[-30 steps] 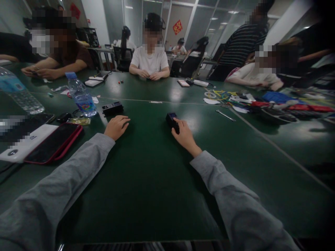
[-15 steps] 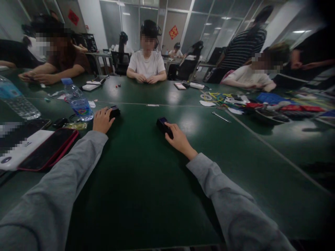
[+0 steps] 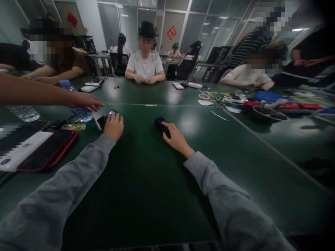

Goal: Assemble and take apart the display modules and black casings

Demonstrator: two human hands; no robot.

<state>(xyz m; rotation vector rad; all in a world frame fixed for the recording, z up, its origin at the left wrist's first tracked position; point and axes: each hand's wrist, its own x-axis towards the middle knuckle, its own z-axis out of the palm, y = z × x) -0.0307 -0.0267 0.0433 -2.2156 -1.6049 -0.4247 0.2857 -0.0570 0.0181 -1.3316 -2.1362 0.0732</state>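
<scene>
My left hand [image 3: 114, 126] is closed on a small black device [image 3: 105, 119] at the middle left of the green table; a pale flat piece [image 3: 98, 122] shows along its left side. Part of that device is hidden by my fingers. To the right, my right hand [image 3: 176, 135] has its thumb and fingers around a black box-shaped device [image 3: 160, 124] with a small dark screen on top. This one rests on the table, angled away from me. Another person's hand [image 3: 89, 101] reaches in from the left, just beyond my left hand, apart from it.
Water bottles [image 3: 81, 115] stand at the left, behind a red-edged phone [image 3: 51, 148] and a white case [image 3: 24, 150]. A metal wrench [image 3: 219, 116] lies on the right, near a heap of cables and tools [image 3: 274, 106]. A person in white [image 3: 145, 66] sits opposite.
My left hand has moved right and slightly nearer, turning the black device with it. Another person's arm has come in from the left, across the bottles. My right hand stays on its device.
</scene>
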